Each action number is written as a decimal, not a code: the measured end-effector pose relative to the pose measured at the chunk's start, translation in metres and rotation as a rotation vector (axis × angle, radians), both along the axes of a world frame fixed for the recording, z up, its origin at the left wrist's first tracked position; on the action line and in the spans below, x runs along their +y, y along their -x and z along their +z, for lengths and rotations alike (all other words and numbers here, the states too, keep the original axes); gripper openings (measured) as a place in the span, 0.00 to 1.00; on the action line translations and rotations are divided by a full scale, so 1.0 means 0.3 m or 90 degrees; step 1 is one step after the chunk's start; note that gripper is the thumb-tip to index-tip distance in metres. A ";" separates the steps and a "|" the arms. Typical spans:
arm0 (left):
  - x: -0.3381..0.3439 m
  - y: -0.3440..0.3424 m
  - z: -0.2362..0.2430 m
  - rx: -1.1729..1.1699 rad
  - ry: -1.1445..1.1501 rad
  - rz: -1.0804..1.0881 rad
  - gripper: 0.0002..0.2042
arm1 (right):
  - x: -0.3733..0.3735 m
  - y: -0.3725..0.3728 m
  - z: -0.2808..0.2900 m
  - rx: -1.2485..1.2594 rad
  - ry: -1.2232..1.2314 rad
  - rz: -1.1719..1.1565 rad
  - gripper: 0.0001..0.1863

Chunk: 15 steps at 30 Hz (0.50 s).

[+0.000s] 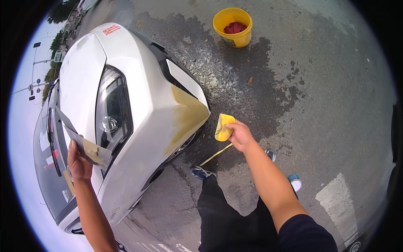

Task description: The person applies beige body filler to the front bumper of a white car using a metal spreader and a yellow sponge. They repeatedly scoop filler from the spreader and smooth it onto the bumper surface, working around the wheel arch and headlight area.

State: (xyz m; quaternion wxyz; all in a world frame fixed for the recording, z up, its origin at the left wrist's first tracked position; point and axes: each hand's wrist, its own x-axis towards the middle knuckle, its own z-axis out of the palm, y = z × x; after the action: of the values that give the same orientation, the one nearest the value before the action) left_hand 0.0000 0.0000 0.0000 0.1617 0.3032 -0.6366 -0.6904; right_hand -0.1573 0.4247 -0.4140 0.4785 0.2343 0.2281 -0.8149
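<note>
My left hand (79,164) grips a grey flat board (78,140) with a smear of beige putty (95,153) on it, held beside the headlight (111,111) of a white car (77,63). My right hand (240,135) pinches a yellow flexible spreader (222,126) with grey smudges, just off the bumper's right tip. An olive-tan filler patch (182,117) covers part of that bumper corner, below the dark trim.
A yellow bucket (226,40) holding red cloth (235,28) stands on wet asphalt ahead. A thin pale yellow strip (216,154) lies near my feet. A small round can (295,184) sits beside my right leg, near a painted white road marking (336,197).
</note>
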 end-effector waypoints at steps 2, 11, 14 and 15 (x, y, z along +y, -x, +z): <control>-0.039 0.035 -0.003 -0.046 0.045 -0.013 0.15 | -0.076 -0.053 -0.148 -0.033 -0.058 0.007 0.19; -0.103 0.148 0.040 -0.091 -0.152 -0.137 0.02 | -0.338 -0.046 -0.579 -0.070 -0.149 -0.047 0.16; -0.063 0.187 0.035 -0.119 -0.178 -0.050 0.05 | -0.387 0.001 -0.642 -0.042 -0.187 -0.017 0.17; -0.044 0.200 0.028 -0.137 -0.147 -0.004 0.07 | -0.400 0.019 -0.660 -0.034 -0.190 -0.009 0.17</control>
State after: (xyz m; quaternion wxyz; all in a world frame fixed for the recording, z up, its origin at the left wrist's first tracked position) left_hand -0.0599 -0.0131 0.0083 0.0543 0.3902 -0.5678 -0.7228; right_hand -0.1631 0.3048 -0.6119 0.4383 0.3259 0.3326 -0.7688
